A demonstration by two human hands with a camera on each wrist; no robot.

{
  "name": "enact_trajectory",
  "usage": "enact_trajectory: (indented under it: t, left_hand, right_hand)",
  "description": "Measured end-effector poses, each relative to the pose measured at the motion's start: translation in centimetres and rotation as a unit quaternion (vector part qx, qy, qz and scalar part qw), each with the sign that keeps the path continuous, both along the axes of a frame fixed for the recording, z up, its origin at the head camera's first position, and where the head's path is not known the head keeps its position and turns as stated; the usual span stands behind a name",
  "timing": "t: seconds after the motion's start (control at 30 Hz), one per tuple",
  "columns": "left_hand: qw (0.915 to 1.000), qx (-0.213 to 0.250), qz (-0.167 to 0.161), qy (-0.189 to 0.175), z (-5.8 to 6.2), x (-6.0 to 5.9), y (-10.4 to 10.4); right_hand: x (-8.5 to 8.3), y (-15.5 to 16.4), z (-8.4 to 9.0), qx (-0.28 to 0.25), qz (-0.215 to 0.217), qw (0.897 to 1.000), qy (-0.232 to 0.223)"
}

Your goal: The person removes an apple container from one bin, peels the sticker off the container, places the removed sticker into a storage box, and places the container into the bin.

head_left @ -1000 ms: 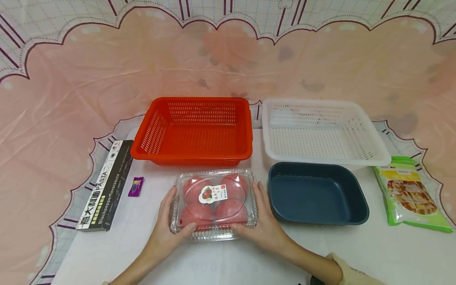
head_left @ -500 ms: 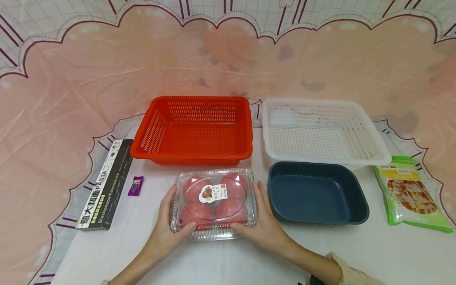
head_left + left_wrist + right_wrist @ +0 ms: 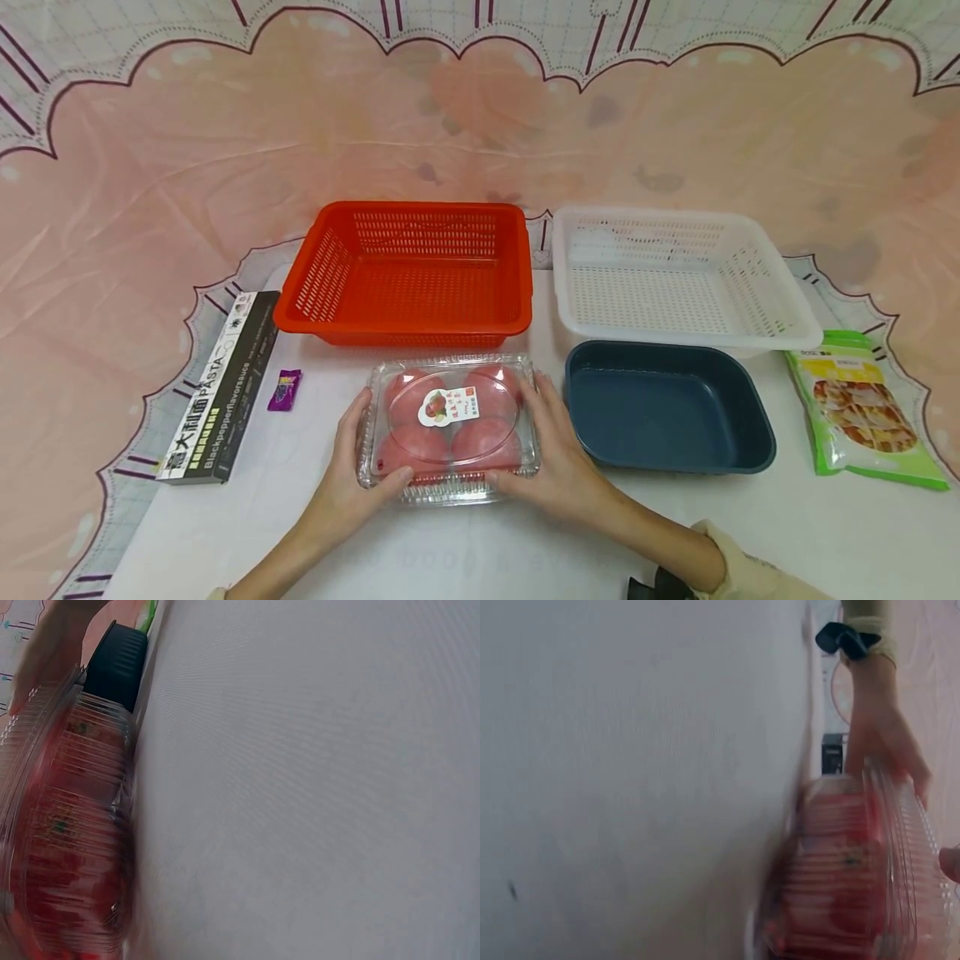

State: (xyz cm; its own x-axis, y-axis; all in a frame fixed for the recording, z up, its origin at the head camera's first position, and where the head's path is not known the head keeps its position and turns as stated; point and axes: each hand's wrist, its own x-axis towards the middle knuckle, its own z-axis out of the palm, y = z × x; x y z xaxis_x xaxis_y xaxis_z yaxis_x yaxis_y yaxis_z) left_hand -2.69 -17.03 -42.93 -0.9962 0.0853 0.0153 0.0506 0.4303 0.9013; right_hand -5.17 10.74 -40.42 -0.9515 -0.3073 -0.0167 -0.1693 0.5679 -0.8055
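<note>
Between both hands lies a clear plastic clamshell [image 3: 450, 429] of round red fruits, with a white label on its lid. The left hand [image 3: 369, 467] grips its left side, thumb over the near rim. On the opposite side, the right hand [image 3: 551, 450] holds it with thumb on the near corner and fingers along the edge. Low in the left wrist view, the ribbed side of the clamshell [image 3: 75, 825] stands at the white cloth, with red fruit showing through. The right wrist view shows the clamshell [image 3: 840, 870] blurred, and the left hand [image 3: 885, 735] beyond it.
Behind stand a red basket [image 3: 420, 329] and a white basket [image 3: 690, 337]. A dark blue tub [image 3: 667, 417] is close right of the right hand. Left lie a pasta box [image 3: 221, 392] and a small purple packet [image 3: 284, 390]; a green food bag [image 3: 862, 408] lies far right.
The right hand's fingers have shifted slightly up along the clamshell's right edge, and its forearm has moved a little. The left hand and clamshell stay nearly still.
</note>
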Motion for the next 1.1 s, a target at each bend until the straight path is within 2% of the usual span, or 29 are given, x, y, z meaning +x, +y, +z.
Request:
enact_trajectory:
  t: [0.1,0.17,0.3,0.43,0.6,0.73,0.9,1.1]
  left_hand:
    - [1.0,-0.004,-0.007,0.002,0.1,-0.1,-0.2]
    - [0.9999,-0.01,-0.012,0.006,0.1,-0.2,-0.4]
    - [0.9993,-0.01,-0.019,0.032,0.0,-0.6,-0.8]
    - [0.9981,0.005,-0.017,0.06,0.1,-1.4,-1.2]
    - [0.9968,0.035,-0.017,0.07,0.3,-3.6,-1.7]
    - [0.9961,0.055,-0.022,0.065,0.1,-5.4,-1.8]
    - [0.9937,0.092,-0.04,0.051,-0.2,-6.8,-1.6]
    - [0.9899,0.125,-0.044,0.052,-0.6,-7.3,-1.2]
  right_hand:
    - [-0.4,0.2,0.5,0.057,0.029,0.996,0.055]
    - [-0.8,0.4,0.9,0.091,0.059,0.988,0.108]
    - [-2.0,0.3,1.8,0.101,0.136,0.972,0.166]
    - [-3.6,-0.6,2.6,0.069,0.213,0.964,0.141]
    - [-5.8,-2.3,3.1,0.064,0.287,0.951,0.095]
    - [-7.5,-3.7,2.9,0.066,0.332,0.934,0.113]
    - [-8.9,-5.1,2.3,0.084,0.352,0.92,0.147]
    - [-9.4,-6.1,1.7,0.112,0.354,0.909,0.188]
